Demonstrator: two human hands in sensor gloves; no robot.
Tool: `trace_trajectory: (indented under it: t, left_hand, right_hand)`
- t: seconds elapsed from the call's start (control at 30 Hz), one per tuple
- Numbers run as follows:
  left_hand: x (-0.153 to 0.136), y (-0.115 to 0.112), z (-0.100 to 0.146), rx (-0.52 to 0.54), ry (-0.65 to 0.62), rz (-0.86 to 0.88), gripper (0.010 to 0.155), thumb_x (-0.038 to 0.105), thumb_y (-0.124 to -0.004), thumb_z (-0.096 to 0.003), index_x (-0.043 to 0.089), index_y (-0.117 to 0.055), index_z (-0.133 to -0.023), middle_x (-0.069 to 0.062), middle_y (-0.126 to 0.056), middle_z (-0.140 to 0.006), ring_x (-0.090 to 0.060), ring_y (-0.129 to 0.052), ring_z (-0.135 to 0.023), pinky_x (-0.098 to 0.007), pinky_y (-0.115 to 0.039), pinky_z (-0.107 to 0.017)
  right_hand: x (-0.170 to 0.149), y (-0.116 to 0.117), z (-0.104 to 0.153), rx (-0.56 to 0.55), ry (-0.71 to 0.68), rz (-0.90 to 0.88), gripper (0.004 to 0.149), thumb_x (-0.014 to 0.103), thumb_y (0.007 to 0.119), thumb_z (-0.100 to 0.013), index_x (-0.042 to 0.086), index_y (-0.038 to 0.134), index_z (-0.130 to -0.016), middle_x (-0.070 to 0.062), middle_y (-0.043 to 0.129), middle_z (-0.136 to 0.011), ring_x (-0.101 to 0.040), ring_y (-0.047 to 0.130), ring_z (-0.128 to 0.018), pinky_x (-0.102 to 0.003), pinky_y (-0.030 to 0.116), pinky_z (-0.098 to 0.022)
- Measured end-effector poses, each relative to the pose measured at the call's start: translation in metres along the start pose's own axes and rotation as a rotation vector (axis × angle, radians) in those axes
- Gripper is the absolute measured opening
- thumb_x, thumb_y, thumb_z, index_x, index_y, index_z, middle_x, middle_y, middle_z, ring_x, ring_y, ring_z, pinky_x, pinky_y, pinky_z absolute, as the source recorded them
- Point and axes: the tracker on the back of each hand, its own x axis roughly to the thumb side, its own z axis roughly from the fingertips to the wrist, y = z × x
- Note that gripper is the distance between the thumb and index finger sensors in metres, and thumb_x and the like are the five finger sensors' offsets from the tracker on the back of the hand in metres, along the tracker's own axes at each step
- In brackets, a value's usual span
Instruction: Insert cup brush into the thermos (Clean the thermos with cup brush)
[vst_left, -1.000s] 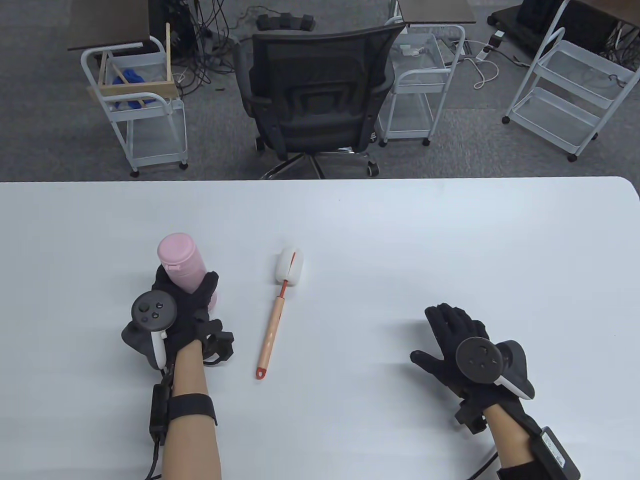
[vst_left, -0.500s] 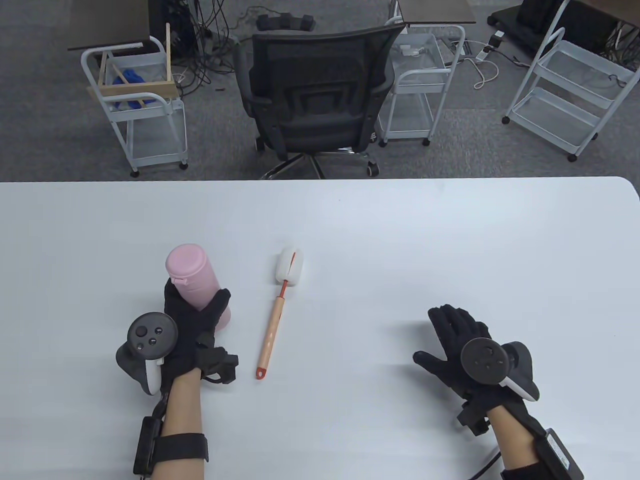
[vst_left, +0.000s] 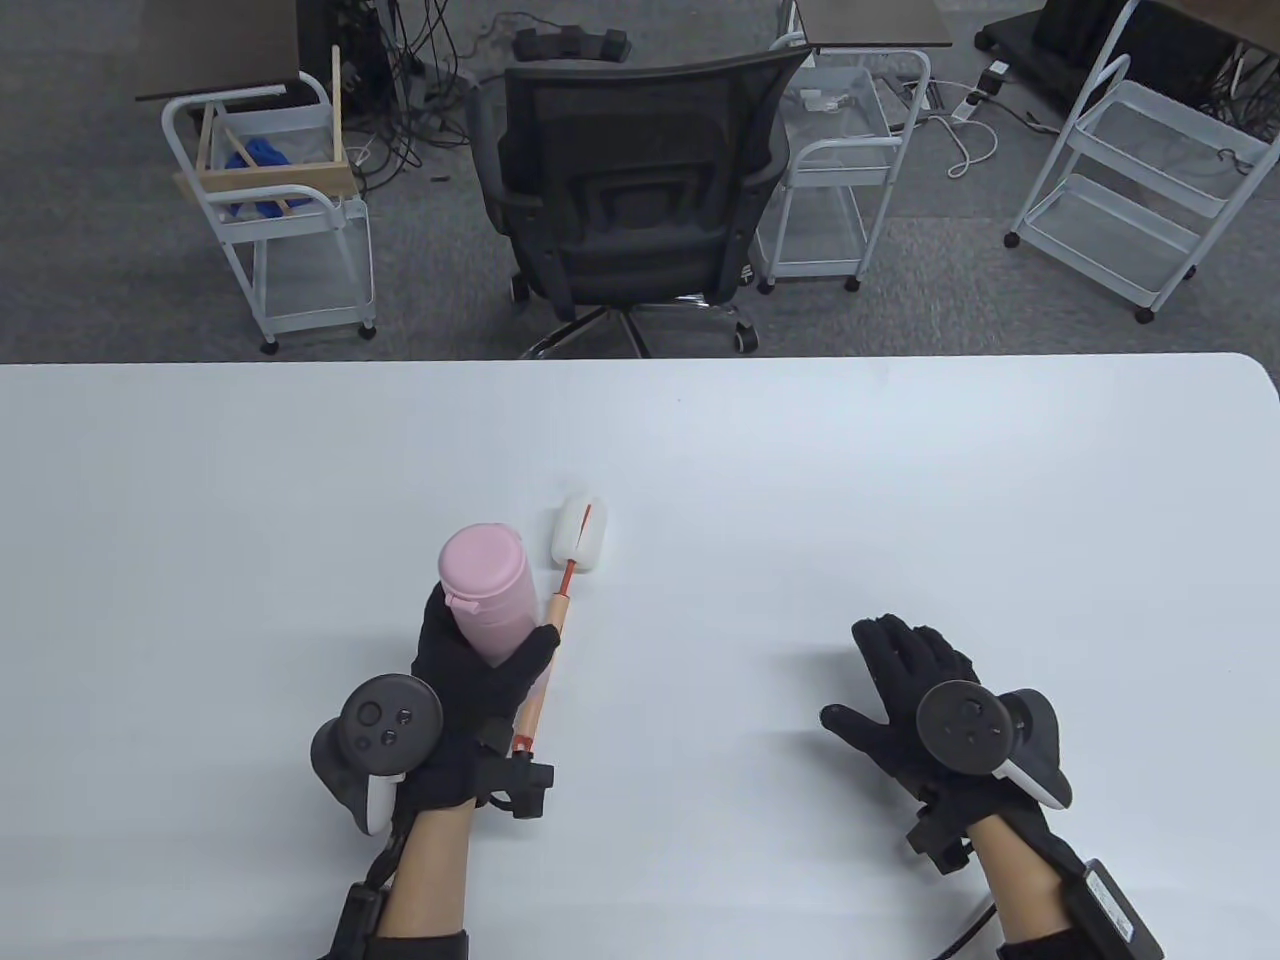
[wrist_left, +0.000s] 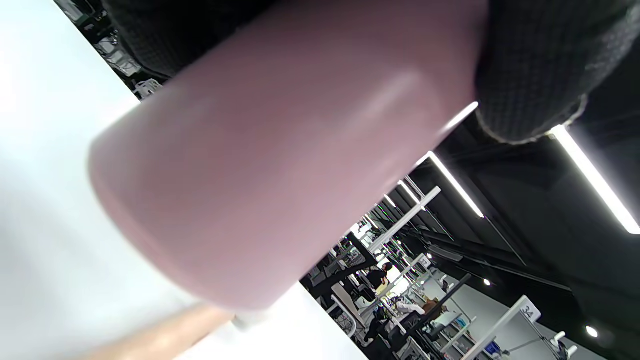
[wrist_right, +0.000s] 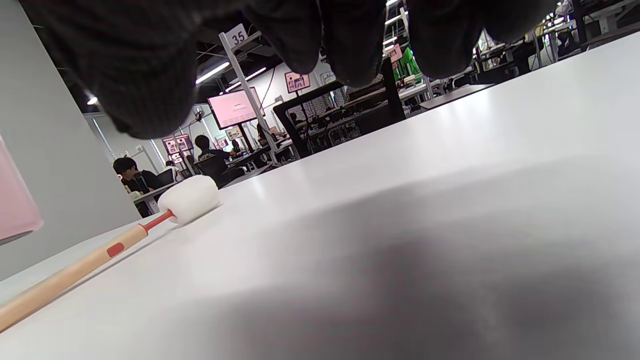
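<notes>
My left hand (vst_left: 470, 670) grips a pink thermos (vst_left: 487, 590) with its pink lid on and holds it above the table, over the cup brush's handle. The thermos body fills the left wrist view (wrist_left: 280, 165). The cup brush (vst_left: 555, 625) lies flat on the white table (vst_left: 900, 480), with a white sponge head (vst_left: 581, 533) at the far end and a tan handle with a red tip toward me. It also shows in the right wrist view (wrist_right: 100, 257). My right hand (vst_left: 905, 680) is open, fingers spread, palm down over the table at the right, holding nothing.
A black office chair (vst_left: 630, 190) stands beyond the table's far edge. White wire carts (vst_left: 290, 210) (vst_left: 1140, 180) stand on the grey floor behind it.
My left hand has lifted the thermos and carried it right and toward me, from beside the brush to over its handle. The right hand has barely moved.
</notes>
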Motion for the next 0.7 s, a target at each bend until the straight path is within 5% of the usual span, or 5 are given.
trace_trajectory:
  t: [0.3,0.7]
  left_hand:
    - [0.015,-0.006,0.007,-0.059,-0.096,-0.033,0.096,0.063,-0.082,-0.0446,0.007,-0.039,-0.11,-0.028,-0.054,-0.11,-0.051,-0.068,-0.097,-0.062,-0.067,-0.069]
    - [0.031,-0.017,0.017,-0.142,-0.187,-0.062,0.096,0.067,-0.079,-0.0448,0.011,-0.039,-0.111,-0.026,-0.053,-0.11,-0.05,-0.067,-0.095,-0.063,-0.065,-0.068]
  right_hand:
    - [0.04,-0.015,-0.001,-0.14,-0.024,0.025,0.099,0.078,0.073,-0.045,0.01,0.053,-0.114,-0.022,0.071,-0.109,-0.058,0.084,-0.087,-0.067,0.07,-0.062]
    - [0.153,-0.063,-0.035,-0.208,-0.165,-0.062,0.105,0.087,0.062,-0.045,0.005,0.061,-0.111,-0.018,0.088,-0.094,-0.033,0.106,-0.064,-0.05,0.087,-0.05]
